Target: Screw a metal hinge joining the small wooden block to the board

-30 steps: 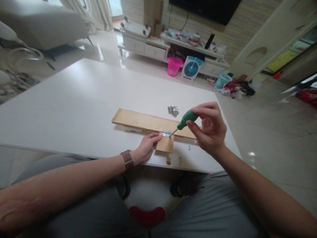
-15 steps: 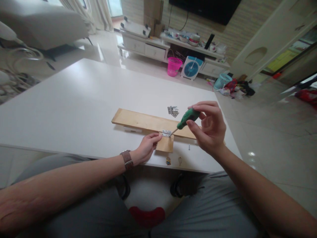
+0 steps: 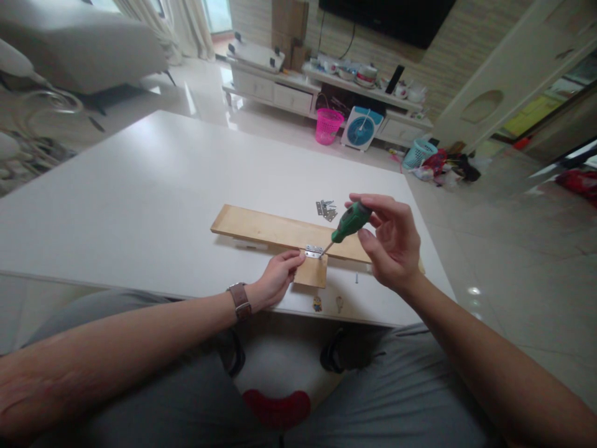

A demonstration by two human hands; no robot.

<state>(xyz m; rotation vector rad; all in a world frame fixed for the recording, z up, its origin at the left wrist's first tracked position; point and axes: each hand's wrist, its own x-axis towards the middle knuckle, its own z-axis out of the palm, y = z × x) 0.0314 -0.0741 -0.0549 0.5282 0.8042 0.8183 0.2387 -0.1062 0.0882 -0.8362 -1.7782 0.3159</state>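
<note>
A long wooden board [image 3: 261, 225] lies across the white table in front of me. Against its near edge sits a small wooden board [image 3: 311, 274], and a silver hinge [image 3: 313, 251] spans the joint between the two. My left hand [image 3: 276, 277] is closed at the small board's left edge, fingertips touching the hinge's left end. In my right hand [image 3: 394, 242] is a green-handled screwdriver [image 3: 351, 222], tilted, its tip down at the right side of the hinge. The fingers rest around the handle, with the thumb a little off it.
Beyond the long board is a small pile of hinges and screws [image 3: 326, 210]. A single screw [image 3: 357, 277] stands to the right of the small board. Near the table's front edge lie a little yellow figure [image 3: 317, 303] and a key-like metal piece [image 3: 339, 303].
My right hand has shifted slightly left and turned, rolling the screwdriver handle, and the thumb has come away from it. The left hand, boards and hinge have stayed put.
</note>
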